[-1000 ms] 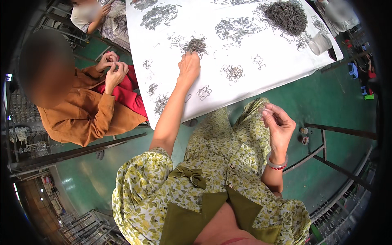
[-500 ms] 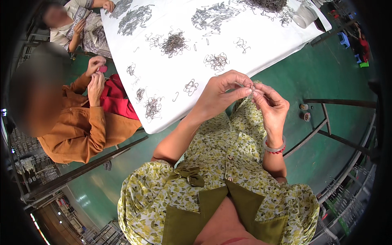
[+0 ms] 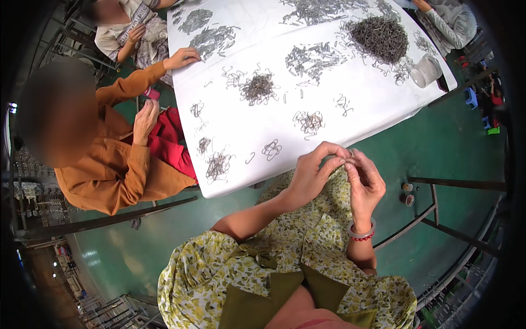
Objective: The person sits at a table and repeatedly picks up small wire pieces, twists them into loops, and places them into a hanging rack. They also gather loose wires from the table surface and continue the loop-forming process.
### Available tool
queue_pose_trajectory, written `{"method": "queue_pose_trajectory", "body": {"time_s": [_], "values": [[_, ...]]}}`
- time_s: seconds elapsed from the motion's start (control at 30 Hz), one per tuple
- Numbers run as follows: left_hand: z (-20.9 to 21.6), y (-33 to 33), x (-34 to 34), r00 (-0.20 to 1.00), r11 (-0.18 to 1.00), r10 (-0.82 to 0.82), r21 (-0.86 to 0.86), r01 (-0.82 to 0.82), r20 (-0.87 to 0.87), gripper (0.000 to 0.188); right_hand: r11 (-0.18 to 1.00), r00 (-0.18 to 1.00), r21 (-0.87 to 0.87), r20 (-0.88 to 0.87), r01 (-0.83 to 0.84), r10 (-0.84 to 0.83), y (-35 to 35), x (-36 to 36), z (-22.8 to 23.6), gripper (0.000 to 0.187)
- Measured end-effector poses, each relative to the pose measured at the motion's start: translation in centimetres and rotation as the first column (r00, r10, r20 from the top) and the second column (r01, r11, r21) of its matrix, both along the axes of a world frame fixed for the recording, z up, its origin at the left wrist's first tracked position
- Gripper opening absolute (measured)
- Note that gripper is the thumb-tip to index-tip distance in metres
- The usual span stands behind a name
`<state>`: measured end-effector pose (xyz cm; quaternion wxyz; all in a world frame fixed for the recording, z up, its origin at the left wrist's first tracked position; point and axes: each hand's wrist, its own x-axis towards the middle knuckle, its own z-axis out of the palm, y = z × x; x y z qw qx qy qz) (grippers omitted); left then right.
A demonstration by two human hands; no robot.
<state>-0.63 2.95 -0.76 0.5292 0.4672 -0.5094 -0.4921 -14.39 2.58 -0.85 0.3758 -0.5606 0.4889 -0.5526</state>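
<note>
My left hand [image 3: 313, 174] and my right hand [image 3: 366, 187] meet at the fingertips just off the near edge of the white-covered table [image 3: 285, 170]. Thumbs and forefingers of both are pinched together. Whatever lies between them is too small and too covered to name. The closest things on the table are a little cluster of wire hooks [image 3: 271, 149], a single wire hook [image 3: 250, 158] and a loose pile of wire hooks [image 3: 309, 123]. A bracelet [image 3: 362, 230] circles my right wrist.
Farther off lie a dense heap of dark hooks [image 3: 379, 39], scattered grey strips [image 3: 313, 61] and a clear plastic tub [image 3: 426, 71]. On the left, a co-worker in a brown jacket [image 3: 118, 175] reaches onto the table. Metal frame bars [image 3: 457, 183] stand at right.
My view has shifted, so the table and my hands sit lower in it. My fingertips stay together. The brown-sleeved co-worker has stretched one hand onto the table's edge.
</note>
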Motion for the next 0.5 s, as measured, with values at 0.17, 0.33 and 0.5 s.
{"method": "queue_pose_trajectory", "body": {"time_s": [0.17,0.33,0.5], "values": [[0.0,-0.1,0.9,1.000,0.999,0.013,-0.051,-0.014,-0.021,0.008,0.984,0.975,0.115,-0.164,-0.134,0.152,-6.6,0.4,-0.4,0.015],[1.5,-0.6,0.6,0.990,0.997,0.029,-0.071,-0.019,0.140,0.010,0.966,0.734,-0.102,-0.670,-0.236,0.109,-17.1,6.2,-7.2,0.033],[1.8,1.7,1.3,0.991,0.994,0.103,-0.042,-0.100,0.089,0.009,0.978,0.535,-0.046,-0.842,-0.204,0.072,-16.7,12.5,-8.9,0.011]]}}
